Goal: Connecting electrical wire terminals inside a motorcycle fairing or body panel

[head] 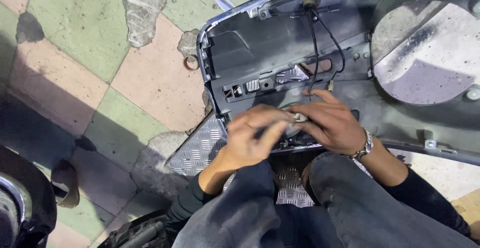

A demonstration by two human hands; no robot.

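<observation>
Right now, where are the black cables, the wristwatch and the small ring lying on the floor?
black cables (314,38): head view, on the straight run below the socket.
wristwatch (366,144): head view, on the metal band at the right wrist.
small ring (190,63): head view, on its rim, on the pink tile.

- The left hand (252,135) reaches forward from a dark sleeve, back of the hand up, fingers curled inward and blurred.
- The right hand (327,123) comes in from the right, palm down, fingers bent toward the left hand; its index finger stretches forward.
- The fingertips of both hands meet in the middle, pinching something small and pale; what it is cannot be told.
- The right wrist wears a metal watch (366,144), with a dark sleeve behind it.
- Both forearms pass over the knees, in dark trousers.
</observation>
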